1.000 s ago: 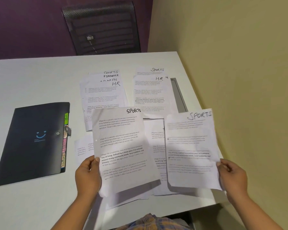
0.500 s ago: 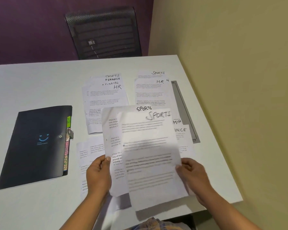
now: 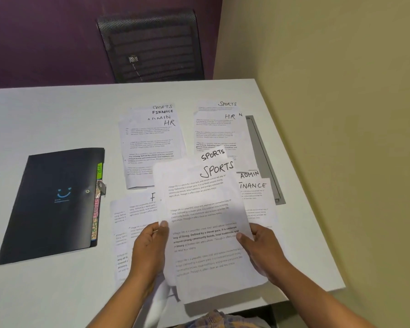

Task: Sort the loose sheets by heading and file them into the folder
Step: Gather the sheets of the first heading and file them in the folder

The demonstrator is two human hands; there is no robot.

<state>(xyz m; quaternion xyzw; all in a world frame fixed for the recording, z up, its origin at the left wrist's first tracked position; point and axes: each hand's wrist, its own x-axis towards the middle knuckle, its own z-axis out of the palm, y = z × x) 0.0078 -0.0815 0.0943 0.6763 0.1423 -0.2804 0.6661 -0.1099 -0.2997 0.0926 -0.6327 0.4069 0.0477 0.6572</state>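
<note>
— So, what is changing here?
— A second ago the person was holding one sheet in each hand, well apart. Now the right hand is laying its Sports sheet over the other Sports sheet, whose heading is peeking out just beyond the far edge.
— And the fingers?
— The left hand is pinching the pair at the left edge, thumb on top. The right hand is gripping the right edge the same way. Both are clamping paper, above the near side of the table.
— Meaning what for the sorting?
— I am judging that the Sports group is starting to form. Other headings are lying mixed: a far pile is showing HR on top, and a Finance sheet is lying to the right.
— Is the folder taking anything yet?
— The folder is lying shut on the left, its coloured tabs sticking out along the right edge. Whether anything is sitting inside, I cannot tell.
</note>
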